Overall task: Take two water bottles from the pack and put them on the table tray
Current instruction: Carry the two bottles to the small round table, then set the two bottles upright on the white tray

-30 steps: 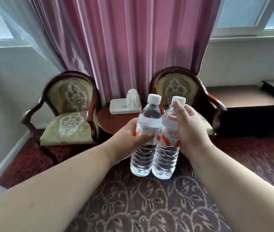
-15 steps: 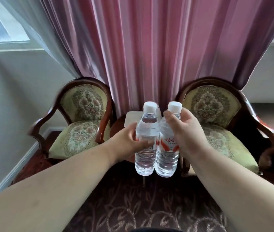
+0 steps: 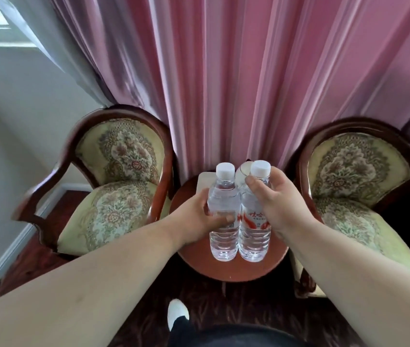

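Two clear water bottles with white caps are held upright, side by side and touching, above a small round wooden table (image 3: 229,270). My left hand (image 3: 196,217) grips the left bottle (image 3: 224,196) around its middle. My right hand (image 3: 274,204) grips the right bottle (image 3: 254,236), which has a red and white label, near its shoulder. Behind the bottles, at the back of the table, lies a white tray (image 3: 202,182), mostly hidden by them. An upturned glass (image 3: 242,171) on the tray shows between the two caps. The pack is out of view.
Two wooden armchairs with floral cushions flank the table, one on the left (image 3: 114,186) and one on the right (image 3: 351,189). A pink curtain (image 3: 236,83) hangs right behind it. My white-shod foot (image 3: 177,313) stands on the dark patterned carpet just before the table.
I have stepped closer to the table, so it now lies directly under the two bottles. Both hands keep the same hold on the bottles.
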